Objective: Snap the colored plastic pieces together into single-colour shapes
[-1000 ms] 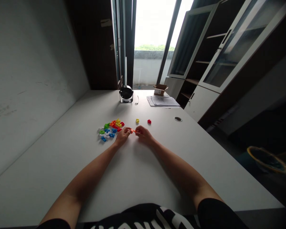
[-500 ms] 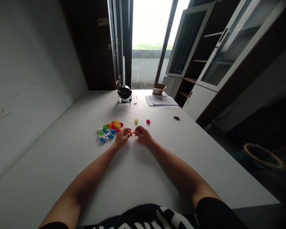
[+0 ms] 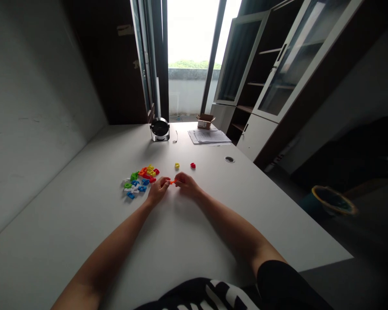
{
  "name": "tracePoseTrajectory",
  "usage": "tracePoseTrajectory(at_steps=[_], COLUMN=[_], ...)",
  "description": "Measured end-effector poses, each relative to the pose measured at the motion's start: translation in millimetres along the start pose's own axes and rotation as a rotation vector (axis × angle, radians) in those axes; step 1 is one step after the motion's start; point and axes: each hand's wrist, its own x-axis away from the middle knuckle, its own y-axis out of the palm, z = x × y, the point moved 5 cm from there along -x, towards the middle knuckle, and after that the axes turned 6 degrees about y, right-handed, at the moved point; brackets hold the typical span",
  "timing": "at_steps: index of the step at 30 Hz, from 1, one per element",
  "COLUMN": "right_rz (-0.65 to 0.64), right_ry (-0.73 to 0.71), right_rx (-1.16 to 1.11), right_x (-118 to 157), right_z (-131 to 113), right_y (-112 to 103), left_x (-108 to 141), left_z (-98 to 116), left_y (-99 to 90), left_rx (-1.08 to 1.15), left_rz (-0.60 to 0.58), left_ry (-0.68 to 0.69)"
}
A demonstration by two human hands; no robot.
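Observation:
A small orange plastic piece (image 3: 172,182) is pinched between my two hands, just above the white table. The fingertips of my left hand (image 3: 158,189) close on its left end. On its other end are the thumb and fingers of my right hand (image 3: 186,184). Fingers cover part of the piece, so its full shape is hidden. Beside my left hand lies a loose pile of small plastic pieces (image 3: 142,188) in blue, green, white, orange, yellow and red. Beyond my hands, a yellow piece (image 3: 177,165) and a red piece (image 3: 193,165) lie apart from the pile.
At the table's far end stand a round black device on a stand (image 3: 160,129) and an open cardboard box (image 3: 205,121). Papers (image 3: 210,137) lie before the box, near a thin cord (image 3: 175,137). A round cable hole (image 3: 229,159) sits near the right edge.
The whole view has shifted, so everything on the table appears further left. Both hands keep hold of the orange piece; my left fingers look slightly more closed around its end.

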Motion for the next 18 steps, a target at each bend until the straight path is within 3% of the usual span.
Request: tracePoseTrajectory(at_steps=[8, 18], right_rz=[-0.063, -0.039], right_ry=[0.019, -0.01], right_rx=[0.003, -0.155], right_x=[3.2, 0.5], right_z=[0.1, 1.5], right_y=[-0.4, 0.0], left_x=[-2.8, -2.2], left_z=[-1.3, -4.1], left_y=[5.5, 4.9], left_rx=[0.11, 0.161], left_rz=[-0.084, -0.065], left_ry=[0.005, -0.008])
